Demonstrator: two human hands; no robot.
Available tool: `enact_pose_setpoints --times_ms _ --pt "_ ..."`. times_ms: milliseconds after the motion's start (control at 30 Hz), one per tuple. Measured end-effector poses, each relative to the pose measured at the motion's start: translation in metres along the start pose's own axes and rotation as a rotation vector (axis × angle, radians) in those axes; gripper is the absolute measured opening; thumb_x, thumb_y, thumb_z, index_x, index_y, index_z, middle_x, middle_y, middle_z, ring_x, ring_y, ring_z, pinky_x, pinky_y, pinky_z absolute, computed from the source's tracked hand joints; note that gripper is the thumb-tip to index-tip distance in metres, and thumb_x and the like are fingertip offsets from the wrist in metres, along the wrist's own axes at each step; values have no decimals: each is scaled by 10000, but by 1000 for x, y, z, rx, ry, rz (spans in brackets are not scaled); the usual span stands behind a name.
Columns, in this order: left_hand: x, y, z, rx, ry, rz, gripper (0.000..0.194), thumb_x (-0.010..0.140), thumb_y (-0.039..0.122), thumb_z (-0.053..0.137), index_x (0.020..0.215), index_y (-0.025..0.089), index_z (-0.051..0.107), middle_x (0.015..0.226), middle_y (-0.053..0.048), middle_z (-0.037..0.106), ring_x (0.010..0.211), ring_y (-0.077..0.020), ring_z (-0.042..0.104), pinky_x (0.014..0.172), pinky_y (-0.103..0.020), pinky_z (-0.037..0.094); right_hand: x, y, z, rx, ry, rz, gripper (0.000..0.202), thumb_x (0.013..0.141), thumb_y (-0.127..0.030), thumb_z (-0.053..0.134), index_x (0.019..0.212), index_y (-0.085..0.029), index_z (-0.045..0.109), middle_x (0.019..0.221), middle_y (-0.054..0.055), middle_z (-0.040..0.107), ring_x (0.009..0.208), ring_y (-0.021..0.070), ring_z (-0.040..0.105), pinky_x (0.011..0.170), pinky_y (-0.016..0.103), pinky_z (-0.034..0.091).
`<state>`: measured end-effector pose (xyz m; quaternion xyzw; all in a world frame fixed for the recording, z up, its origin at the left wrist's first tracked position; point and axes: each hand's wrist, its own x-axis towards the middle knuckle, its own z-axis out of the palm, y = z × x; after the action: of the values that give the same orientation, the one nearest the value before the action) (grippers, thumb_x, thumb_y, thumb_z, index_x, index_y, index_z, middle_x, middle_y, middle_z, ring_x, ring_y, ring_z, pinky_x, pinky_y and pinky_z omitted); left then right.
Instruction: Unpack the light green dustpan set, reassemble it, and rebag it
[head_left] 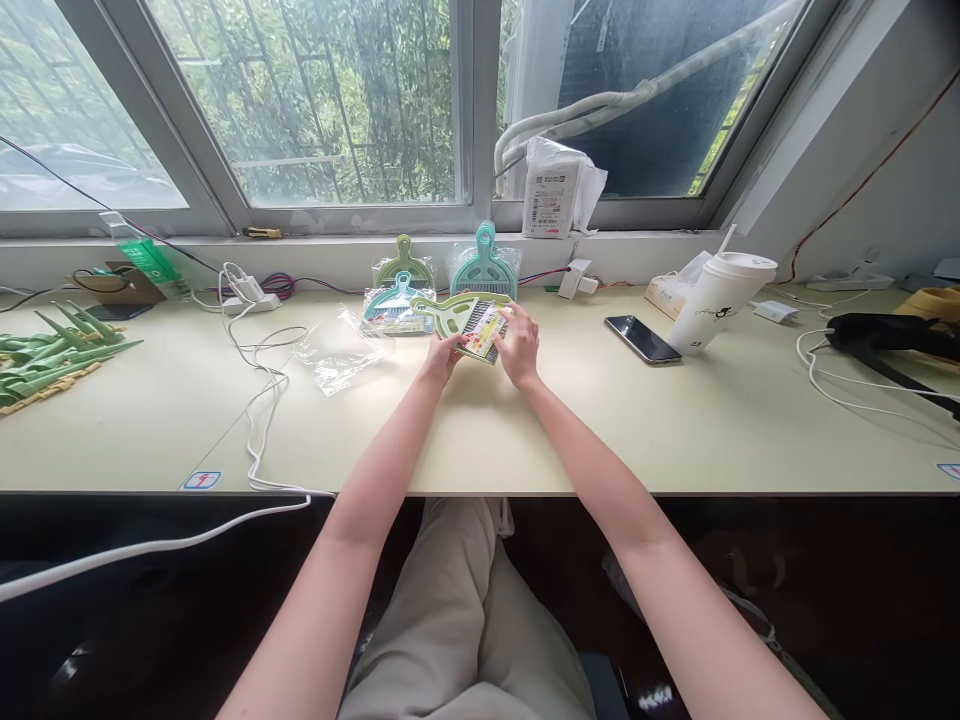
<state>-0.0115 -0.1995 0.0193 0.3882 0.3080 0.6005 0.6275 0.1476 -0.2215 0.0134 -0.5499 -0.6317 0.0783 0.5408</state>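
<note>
A small green dustpan-and-brush set (452, 314) with a printed card is held tilted just above the table, its handle pointing left. My left hand (444, 357) grips its lower left edge. On the right side, my right hand (520, 346) is closed around the edge, fingers over the card. Behind it a blue dustpan set (397, 304) lies in clear wrapping. Farther back, an olive-green set (404, 262) and a turquoise set (485, 262) lean against the wall in plastic. A crumpled clear plastic bag (344, 350) lies to the left.
White cables (259, 430) run down the table left of my arm. At right are a phone (642, 339), a white cup with straw (720, 300) and a tissue pack (675, 288). Green plastic pieces (60, 355) lie far left; a black strap (885, 345) lies far right.
</note>
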Motion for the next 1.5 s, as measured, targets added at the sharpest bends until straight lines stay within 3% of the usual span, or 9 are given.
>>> enact_pose_setpoints --times_ms 67,133,200,267,367,500,933,1167,1500 --pt "1 -1 -1 4 -3 -6 752 594 45 671 1295 243 486 972 -17 683 838 -145 671 735 -255 547 5 7 0 115 50 207 617 872 -319 604 1453 -227 419 1584 134 326 1456 287 325 1148 524 349" --pt "2 -3 -2 13 -14 -9 770 592 42 669 1308 247 473 976 -15 682 832 -142 673 735 -257 548 7 13 0 349 -17 421 673 883 -337 609 1482 -220 327 1510 165 432 1350 254 492 1063 466 471" --pt "2 -4 -2 17 -38 -5 783 587 41 669 1315 248 466 973 -12 679 838 -145 673 744 -264 548 8 15 1 611 -122 586 554 902 -306 600 1410 -218 396 1300 131 631 1098 202 677 933 389 572" --pt "2 -5 -3 21 -57 -6 790 581 41 671 1314 249 465 967 -9 677 842 -149 673 756 -272 546 6 14 2 803 -187 656 328 911 -236 587 1233 -204 535 1055 67 733 861 152 731 841 320 609" --pt "1 -4 -2 34 -61 -11 790 573 40 675 1307 250 472 948 -3 677 822 -146 668 768 -279 541 3 8 1 925 -204 659 101 916 -159 565 997 -188 616 872 23 752 718 120 721 786 270 616" --pt "0 -2 0 62 -52 2 803 560 39 691 1306 252 481 936 0 687 798 -146 667 773 -284 538 2 1 -1 942 -193 666 93 907 -117 559 924 -179 626 822 13 754 684 120 720 800 284 618" --pt "1 -2 -1 101 30 -3 767 567 54 801 1267 216 535 915 -30 718 836 -195 698 783 -331 559 2 2 0 939 -226 648 147 868 -92 529 950 -182 611 905 16 754 730 130 729 837 312 621" --pt "3 -1 -3 162 82 -43 720 579 77 817 1240 197 559 897 -44 713 787 -186 689 729 -321 565 0 2 4 921 -250 626 177 830 -81 621 969 -189 602 918 26 760 817 162 745 847 336 625" --pt "1 0 -2 112 -18 24 827 539 64 807 1296 233 520 966 -36 708 856 -194 694 792 -334 566 -1 -2 3 951 -204 630 155 842 -77 599 944 -192 582 940 31 753 805 157 742 878 362 622"
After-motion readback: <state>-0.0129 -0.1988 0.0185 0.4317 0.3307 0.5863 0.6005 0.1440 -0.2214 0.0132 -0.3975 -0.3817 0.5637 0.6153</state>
